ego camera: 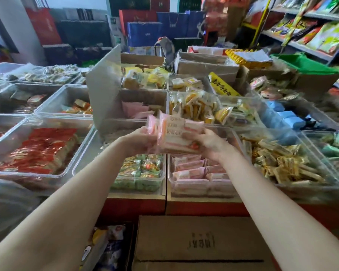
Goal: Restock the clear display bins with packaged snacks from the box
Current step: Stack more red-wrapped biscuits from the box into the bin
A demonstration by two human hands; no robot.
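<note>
Both hands hold a stack of pink packaged snacks (174, 133) in the air over the display bins. My left hand (141, 141) grips the stack's left end and my right hand (207, 142) grips its right end. Just below sits a clear bin (196, 189) holding more of the same pink packs. Farther back, another clear bin (143, 98) holds a few pink packs, with its lid (104, 90) raised upright. A brown cardboard box (200, 243) lies closed on the floor at the bottom of the view.
Around these stand several clear bins: red packs (41, 151) at left, green packs (143, 169) under my left wrist, yellow packs (200, 106) behind, golden packs (278, 159) at right. Cardboard boxes (205, 65) sit at the back. A shelf of bagged snacks (321, 34) runs along the right.
</note>
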